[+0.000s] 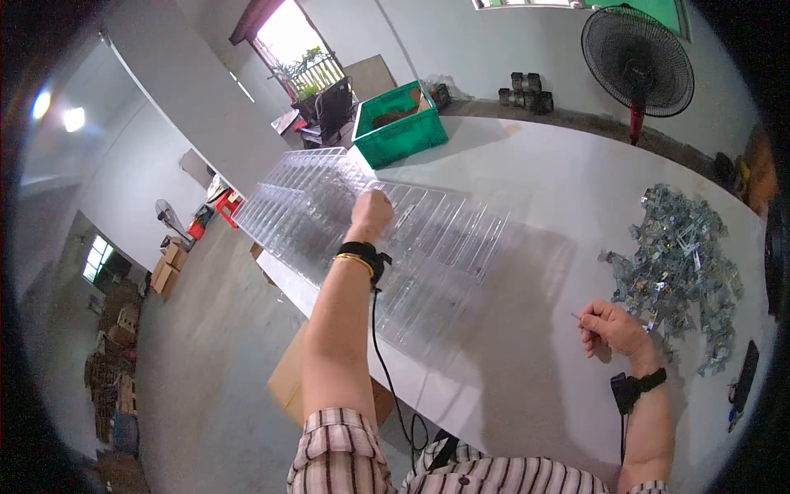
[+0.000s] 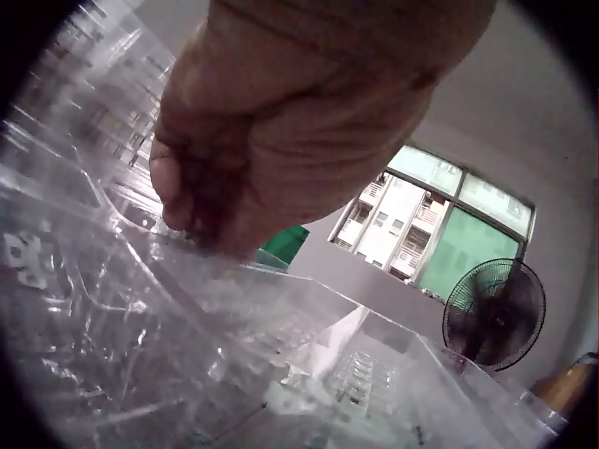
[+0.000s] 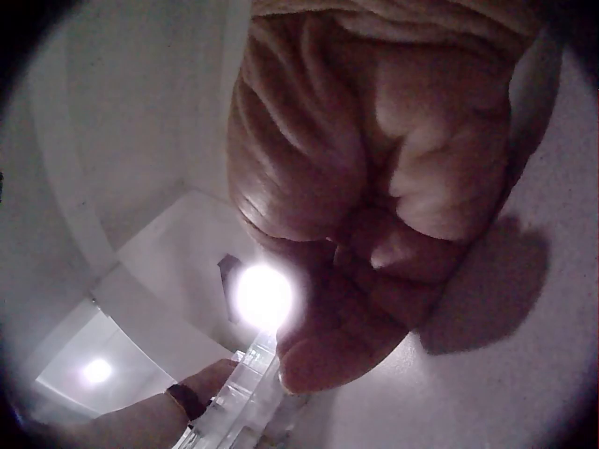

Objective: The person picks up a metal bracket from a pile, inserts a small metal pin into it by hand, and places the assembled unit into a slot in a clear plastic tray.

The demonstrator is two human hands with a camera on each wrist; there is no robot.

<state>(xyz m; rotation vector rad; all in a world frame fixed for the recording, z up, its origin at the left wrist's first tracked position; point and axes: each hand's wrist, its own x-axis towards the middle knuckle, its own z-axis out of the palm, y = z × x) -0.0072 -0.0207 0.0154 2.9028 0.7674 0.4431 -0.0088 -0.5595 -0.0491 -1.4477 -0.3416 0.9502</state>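
Observation:
My left hand (image 1: 373, 212) reaches forward with curled fingers and grips the edge of a clear plastic tray (image 1: 448, 226) divided into long narrow slots. In the left wrist view the left hand (image 2: 281, 131) is bent over the clear plastic, its fingertips partly hidden. Under and left of it lies another clear slotted tray (image 1: 288, 206). Low over the table, my right hand (image 1: 613, 329) pinches a small thin piece (image 1: 575, 314) between thumb and forefinger; its kind cannot be told. The right wrist view shows the curled fingers of the right hand (image 3: 365, 187).
A heap of small clear-and-metal parts (image 1: 679, 263) covers the right of the white table (image 1: 527, 337). At the back stands a green crate (image 1: 401, 128). A dark knife-like tool (image 1: 745, 383) lies at the right edge. Beyond the table is a fan (image 1: 638, 62).

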